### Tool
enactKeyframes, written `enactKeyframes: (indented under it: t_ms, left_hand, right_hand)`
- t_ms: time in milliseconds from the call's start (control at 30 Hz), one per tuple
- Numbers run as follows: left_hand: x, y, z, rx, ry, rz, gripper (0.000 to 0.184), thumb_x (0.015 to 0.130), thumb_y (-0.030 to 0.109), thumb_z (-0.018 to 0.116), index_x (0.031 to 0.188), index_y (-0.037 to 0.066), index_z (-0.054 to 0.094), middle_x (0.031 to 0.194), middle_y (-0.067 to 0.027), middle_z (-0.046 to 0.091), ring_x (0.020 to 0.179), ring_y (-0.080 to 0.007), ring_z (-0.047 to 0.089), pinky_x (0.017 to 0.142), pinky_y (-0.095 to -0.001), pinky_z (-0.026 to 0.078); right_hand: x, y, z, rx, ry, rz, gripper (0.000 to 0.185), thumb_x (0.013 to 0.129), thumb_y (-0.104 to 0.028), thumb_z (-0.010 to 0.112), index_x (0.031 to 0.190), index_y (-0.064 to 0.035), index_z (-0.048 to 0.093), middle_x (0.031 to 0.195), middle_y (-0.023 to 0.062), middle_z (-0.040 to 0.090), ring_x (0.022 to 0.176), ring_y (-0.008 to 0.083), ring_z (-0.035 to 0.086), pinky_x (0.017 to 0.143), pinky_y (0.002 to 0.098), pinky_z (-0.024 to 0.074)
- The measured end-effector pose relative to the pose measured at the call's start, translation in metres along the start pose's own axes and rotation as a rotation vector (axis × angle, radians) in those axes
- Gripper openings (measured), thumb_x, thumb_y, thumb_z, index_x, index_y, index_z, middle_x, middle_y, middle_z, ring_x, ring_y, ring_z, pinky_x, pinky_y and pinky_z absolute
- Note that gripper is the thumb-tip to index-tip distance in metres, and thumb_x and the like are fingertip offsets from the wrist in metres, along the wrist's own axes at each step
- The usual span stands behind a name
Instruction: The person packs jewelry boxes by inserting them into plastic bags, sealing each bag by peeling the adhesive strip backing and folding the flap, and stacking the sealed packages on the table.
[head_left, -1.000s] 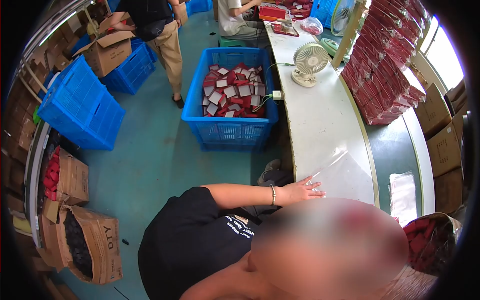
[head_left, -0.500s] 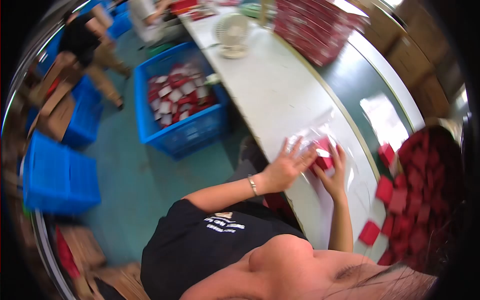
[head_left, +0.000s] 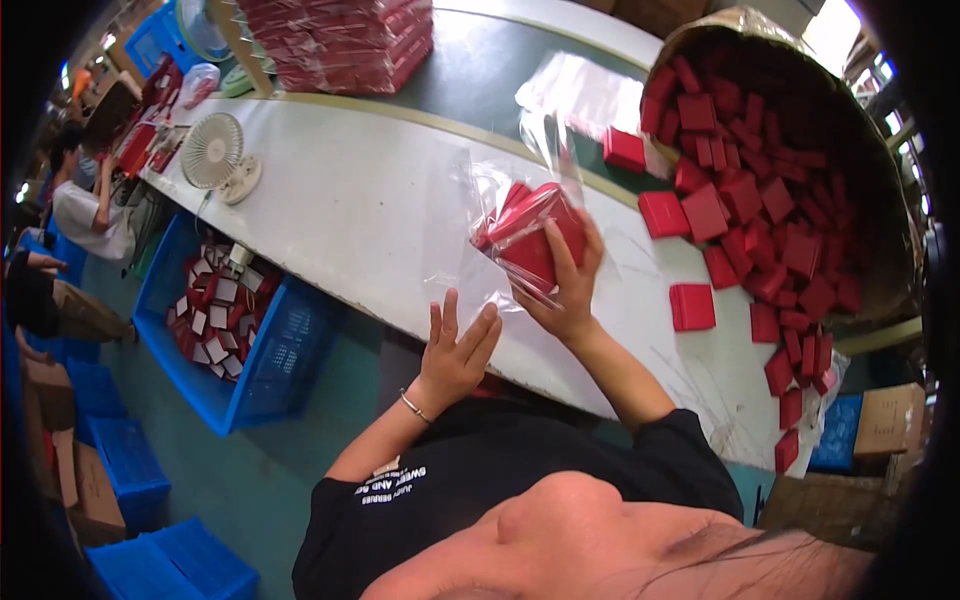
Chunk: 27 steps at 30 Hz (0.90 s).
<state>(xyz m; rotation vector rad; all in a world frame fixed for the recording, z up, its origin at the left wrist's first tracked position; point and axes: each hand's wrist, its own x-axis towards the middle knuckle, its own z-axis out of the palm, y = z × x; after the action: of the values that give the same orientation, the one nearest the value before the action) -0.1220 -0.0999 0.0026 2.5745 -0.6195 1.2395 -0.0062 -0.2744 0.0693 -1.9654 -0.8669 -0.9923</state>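
My right hand [head_left: 568,285] grips a clear plastic bag [head_left: 497,185] with red boxes [head_left: 540,235] inside, held tilted above the white table [head_left: 350,190]. Its thumb lies under the boxes and its fingers wrap their right side. To the left and nearer my body, my left hand [head_left: 458,350], with a bracelet at the wrist, is raised with fingers apart and nothing in it. The bag's loose edge hangs just above those fingertips. How many boxes are in the bag I cannot tell.
A big sack [head_left: 890,200] on its side spills red boxes [head_left: 740,195] at the right. Clear bags [head_left: 575,95] lie at the back, near a wrapped red stack [head_left: 340,45]. A fan [head_left: 213,150] and a blue crate [head_left: 285,350] are at the left; people stand beyond.
The view has swung right, bringing the sack fully into sight. My left hand has come away from the bag and opened. My right hand has lifted the bagged boxes.
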Motion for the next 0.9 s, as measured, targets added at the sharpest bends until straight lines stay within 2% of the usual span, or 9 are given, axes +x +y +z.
enactKeyframes:
  t_ms: [33,133,167,267,433,533,633,733,900]
  left_hand:
    - [0.003,0.002,-0.003,-0.074,0.072,0.088,0.062,0.090,-0.002,0.058,0.151,-0.003,0.049,0.171,-0.0125,0.028,0.150,-0.0610,0.022,0.123,-0.0682,0.018]
    - [0.008,0.002,0.003,-0.318,-0.249,-0.164,0.079,0.074,-0.011,0.053,0.152,-0.010,0.042,0.170,-0.0205,0.026,0.154,-0.0605,0.011,0.124,-0.0690,0.009]
    - [0.009,0.003,0.004,-0.402,-0.253,-0.250,0.087,0.071,-0.014,0.050,0.156,-0.010,0.035,0.170,-0.0219,0.024,0.155,-0.0574,0.010,0.125,-0.0685,0.007]
    - [0.009,0.003,0.001,-0.379,-0.234,-0.193,0.092,0.070,-0.015,0.049,0.159,-0.009,0.029,0.171,-0.0215,0.021,0.156,-0.0561,0.009,0.124,-0.0683,0.006]
    - [0.005,0.016,-0.006,-0.421,-0.328,-0.204,0.093,0.070,-0.018,0.046,0.160,-0.007,0.027,0.172,-0.0211,0.019,0.156,-0.0566,0.008,0.122,-0.0715,0.007]
    - [0.001,0.030,-0.012,-0.532,-0.351,-0.256,0.094,0.071,-0.020,0.045,0.161,-0.007,0.025,0.172,-0.0211,0.017,0.156,-0.0567,0.006,0.121,-0.0727,0.008]
    - [-0.001,0.033,-0.006,-0.554,-0.401,-0.319,0.093,0.073,-0.021,0.044,0.162,-0.007,0.022,0.173,-0.0203,0.013,0.155,-0.0579,0.003,0.121,-0.0731,0.009]
    - [-0.005,0.027,-0.002,-0.437,-0.423,-0.275,0.091,0.074,-0.021,0.044,0.162,-0.007,0.022,0.173,-0.0209,0.013,0.155,-0.0588,0.003,0.121,-0.0728,0.008]
    - [0.004,0.021,-0.001,-0.505,-0.435,-0.292,0.089,0.075,-0.019,0.045,0.161,-0.006,0.026,0.174,-0.0184,0.014,0.154,-0.0602,0.003,0.120,-0.0747,0.007]
  right_hand:
    - [-0.005,0.004,0.006,0.001,0.175,-0.108,0.081,0.071,-0.016,0.088,0.146,-0.0151,0.058,0.155,0.0259,0.033,0.132,0.0477,0.049,0.108,0.0489,0.0483]
    - [-0.016,0.025,0.008,-0.056,-0.280,0.298,0.091,0.072,-0.020,0.090,0.152,-0.0072,0.048,0.152,0.0276,0.037,0.137,0.0468,0.046,0.111,0.0480,0.0458]
    - [-0.025,0.025,0.008,-0.069,-0.260,0.285,0.091,0.071,-0.020,0.090,0.150,-0.0050,0.047,0.152,0.0274,0.038,0.137,0.0473,0.046,0.113,0.0492,0.0438]
    - [-0.029,0.013,0.016,0.051,-0.192,0.175,0.090,0.071,-0.016,0.087,0.148,-0.0039,0.043,0.150,0.0269,0.041,0.135,0.0472,0.048,0.110,0.0488,0.0457]
    - [-0.030,0.052,0.066,0.268,-0.353,0.461,0.085,0.075,-0.020,0.088,0.144,-0.0026,0.043,0.152,0.0266,0.039,0.136,0.0456,0.046,0.115,0.0505,0.0388]
    - [-0.042,0.129,0.122,-0.198,-0.173,0.370,0.074,0.075,-0.019,0.087,0.136,-0.0035,0.048,0.146,0.0268,0.043,0.135,0.0471,0.046,0.114,0.0485,0.0412]
    - [0.005,0.082,0.100,-0.001,-0.030,0.612,0.076,0.076,-0.020,0.087,0.143,-0.0111,0.051,0.137,0.0249,0.046,0.126,0.0467,0.050,0.110,0.0496,0.0438]
    - [-0.014,0.084,0.108,-0.113,-0.089,0.370,0.081,0.074,-0.025,0.090,0.143,-0.0092,0.051,0.143,0.0269,0.041,0.130,0.0464,0.047,0.111,0.0494,0.0426]
    - [-0.017,0.110,0.131,-0.066,-0.015,0.506,0.106,0.078,-0.030,0.089,0.157,-0.0010,0.024,0.156,0.0362,0.021,0.145,0.0511,0.031,0.120,0.0510,0.0344]
